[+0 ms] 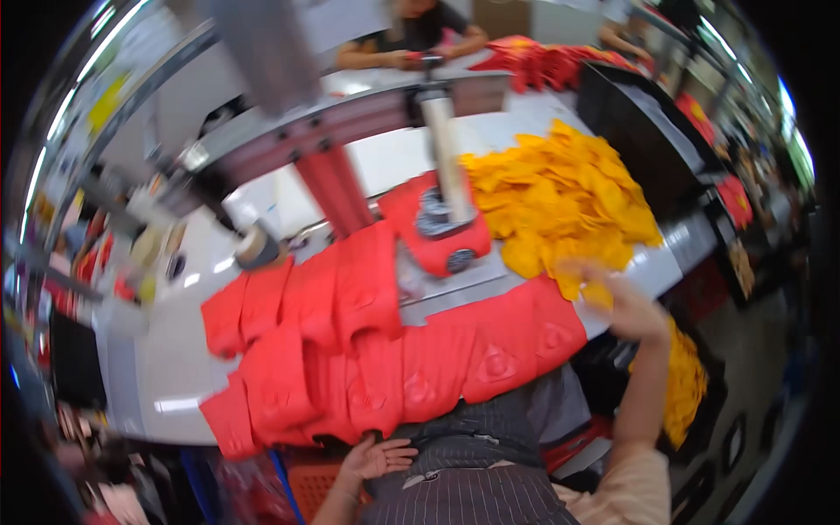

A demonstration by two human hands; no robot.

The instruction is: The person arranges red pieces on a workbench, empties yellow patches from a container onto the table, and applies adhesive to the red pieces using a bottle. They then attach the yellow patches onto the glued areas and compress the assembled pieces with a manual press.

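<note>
My left hand (pixel 381 458) is held palm up at the table's front edge, in front of my lap, with fingers apart and nothing in it. My right hand (pixel 612 297) reaches to the near edge of a heap of yellow cloth pieces (pixel 560 188). Motion smears its fingers, and I cannot tell whether they grip a yellow piece. Overlapping red cloth pieces (pixel 437 363) lie in a row along the front edge, some with a raised patch. Behind them another row of red pieces (pixel 302 302) overlaps the first.
A pale column (pixel 446 157) on a metal frame stands over a red piece (pixel 437 236). A black box (pixel 643 140) sits behind the yellow heap. More yellow pieces (pixel 685 385) lie low at my right. Across the table sits a person (pixel 416 35) near a red pile (pixel 542 63).
</note>
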